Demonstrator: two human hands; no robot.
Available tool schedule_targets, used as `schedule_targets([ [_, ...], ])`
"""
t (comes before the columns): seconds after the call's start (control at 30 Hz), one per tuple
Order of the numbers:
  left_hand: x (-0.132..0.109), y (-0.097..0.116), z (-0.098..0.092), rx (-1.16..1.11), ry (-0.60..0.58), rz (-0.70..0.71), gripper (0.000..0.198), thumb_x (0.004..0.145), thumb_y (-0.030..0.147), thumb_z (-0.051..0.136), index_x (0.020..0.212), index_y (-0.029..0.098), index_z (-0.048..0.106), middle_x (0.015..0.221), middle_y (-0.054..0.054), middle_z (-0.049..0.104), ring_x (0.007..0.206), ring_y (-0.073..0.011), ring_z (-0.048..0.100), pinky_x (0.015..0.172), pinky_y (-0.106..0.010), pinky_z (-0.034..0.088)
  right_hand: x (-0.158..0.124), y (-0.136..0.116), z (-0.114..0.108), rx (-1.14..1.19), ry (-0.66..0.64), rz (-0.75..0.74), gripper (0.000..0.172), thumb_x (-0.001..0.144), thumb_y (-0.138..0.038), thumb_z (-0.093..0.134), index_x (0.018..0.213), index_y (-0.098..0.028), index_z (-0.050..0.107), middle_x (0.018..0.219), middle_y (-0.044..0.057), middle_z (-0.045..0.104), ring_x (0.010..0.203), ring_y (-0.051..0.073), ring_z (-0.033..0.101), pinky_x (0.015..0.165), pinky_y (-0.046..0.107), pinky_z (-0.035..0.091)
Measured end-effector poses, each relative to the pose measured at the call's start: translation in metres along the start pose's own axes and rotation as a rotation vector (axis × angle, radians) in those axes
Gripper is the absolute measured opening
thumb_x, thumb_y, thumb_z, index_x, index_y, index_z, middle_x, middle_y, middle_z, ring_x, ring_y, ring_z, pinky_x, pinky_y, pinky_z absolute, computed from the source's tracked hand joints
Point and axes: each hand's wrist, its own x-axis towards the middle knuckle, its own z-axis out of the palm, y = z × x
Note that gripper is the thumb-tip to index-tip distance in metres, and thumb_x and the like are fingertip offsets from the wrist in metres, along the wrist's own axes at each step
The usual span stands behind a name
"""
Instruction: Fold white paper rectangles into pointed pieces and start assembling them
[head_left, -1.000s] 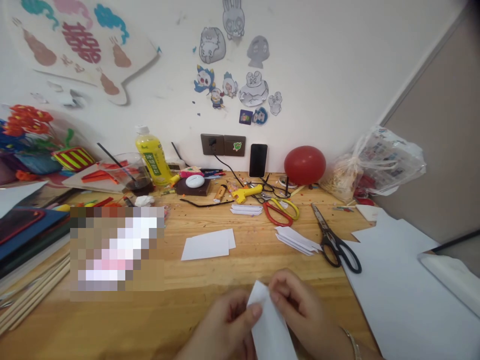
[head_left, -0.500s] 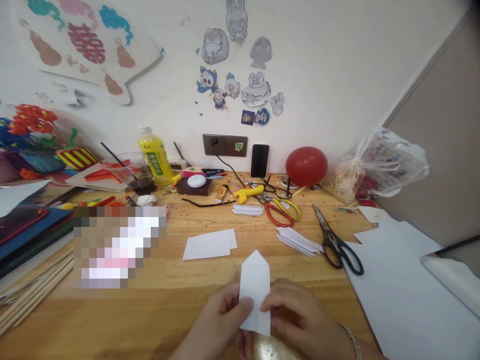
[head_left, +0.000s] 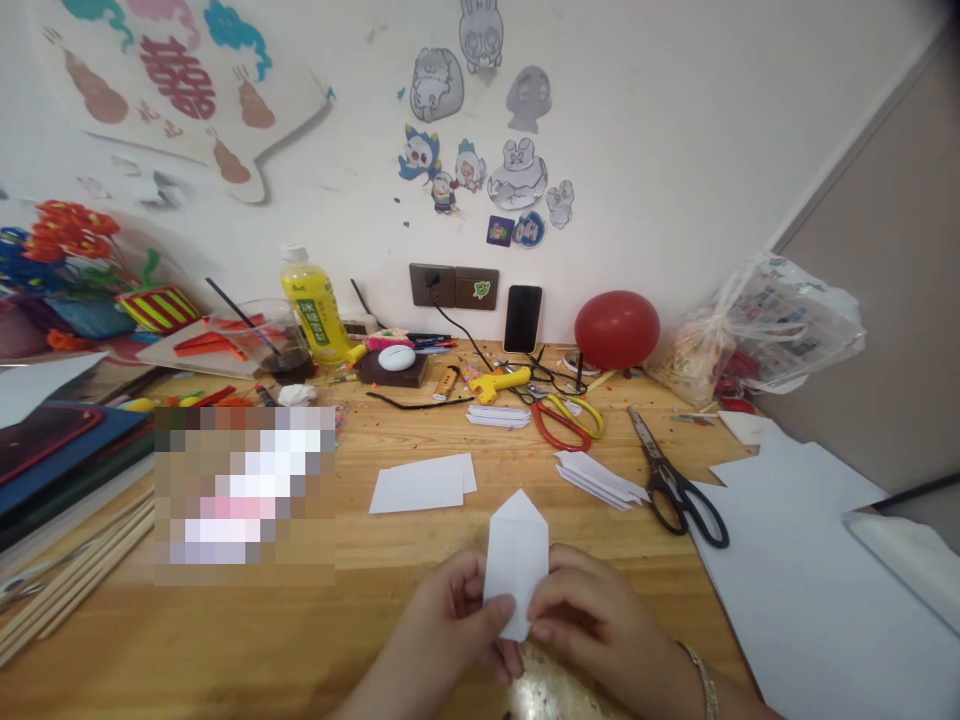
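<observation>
A small folded white paper piece with a pointed top stands upright between both my hands near the table's front edge. My left hand pinches its lower left side. My right hand, with a thin bracelet on the wrist, pinches its lower right side. Beyond it on the wooden table lie flat white paper rectangles and a stack of folded white pieces.
Black-handled scissors lie to the right beside large white sheets. Red and yellow scissors, a yellow glue gun, a red balloon, a phone, a yellow bottle and wooden sticks are around.
A second ago the paper lay low and tilted between my hands. It has been raised upright with its pointed tip up, and my fingers now grip its lower end.
</observation>
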Motion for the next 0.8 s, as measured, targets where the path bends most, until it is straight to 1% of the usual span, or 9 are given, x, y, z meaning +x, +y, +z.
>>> schedule_targets([
  [0.13, 0.0, -0.003, 0.001, -0.03, 0.002, -0.006, 0.049, 0.049, 0.049, 0.08, 0.072, 0.015, 0.053, 0.054, 0.003, 0.064, 0.046, -0.0123, 0.061, 0.047, -0.024, 0.05, 0.001, 0.001, 0.008, 0.042, 0.116, 0.178, 0.009, 0.08, -0.021, 0.06, 0.072, -0.019, 0.061, 0.07, 0.0, 0.061, 0.068, 0.014, 0.057, 0.065, 0.023, 0.042],
  [0.27, 0.001, -0.004, 0.002, -0.033, -0.017, -0.004, 0.047, 0.05, 0.046, 0.08, 0.074, 0.015, 0.055, 0.056, 0.003, 0.064, 0.049, -0.0123, 0.062, 0.05, -0.024, 0.05, -0.001, 0.004, 0.013, 0.101, 0.176, 0.316, 0.004, 0.074, -0.019, 0.06, 0.07, -0.018, 0.059, 0.07, 0.001, 0.061, 0.066, 0.015, 0.055, 0.06, 0.024, 0.042],
  [0.4, 0.0, -0.003, 0.004, -0.027, -0.049, -0.035, 0.045, 0.052, 0.045, 0.078, 0.078, 0.015, 0.056, 0.056, 0.004, 0.063, 0.049, -0.0112, 0.061, 0.05, -0.022, 0.048, -0.002, 0.004, 0.013, 0.13, 0.18, 0.36, 0.002, 0.073, -0.02, 0.059, 0.073, -0.018, 0.06, 0.071, 0.001, 0.06, 0.065, 0.015, 0.054, 0.059, 0.024, 0.041],
  [0.57, -0.002, -0.001, 0.005, 0.011, -0.008, -0.043, 0.034, 0.056, 0.036, 0.073, 0.076, 0.016, 0.054, 0.056, 0.004, 0.062, 0.048, -0.013, 0.062, 0.049, -0.023, 0.048, 0.002, 0.0, 0.01, 0.233, 0.151, 0.377, 0.009, 0.069, -0.024, 0.063, 0.066, -0.018, 0.057, 0.067, 0.0, 0.059, 0.063, 0.014, 0.054, 0.058, 0.023, 0.041],
  [0.7, -0.004, 0.001, 0.006, 0.044, -0.003, -0.027, 0.025, 0.059, 0.03, 0.068, 0.074, 0.016, 0.053, 0.057, 0.003, 0.062, 0.047, -0.0134, 0.062, 0.048, -0.024, 0.047, 0.006, -0.002, 0.012, 0.346, 0.13, 0.466, 0.013, 0.067, -0.026, 0.062, 0.063, -0.019, 0.052, 0.06, -0.002, 0.057, 0.057, 0.013, 0.055, 0.054, 0.023, 0.042],
  [0.8, -0.004, 0.001, 0.007, 0.047, -0.008, -0.032, 0.025, 0.059, 0.031, 0.066, 0.075, 0.016, 0.053, 0.058, 0.004, 0.061, 0.047, -0.0125, 0.061, 0.048, -0.023, 0.047, 0.007, -0.001, 0.014, 0.34, 0.152, 0.517, 0.013, 0.065, -0.027, 0.063, 0.063, -0.019, 0.052, 0.058, -0.002, 0.057, 0.056, 0.013, 0.055, 0.053, 0.023, 0.043],
])
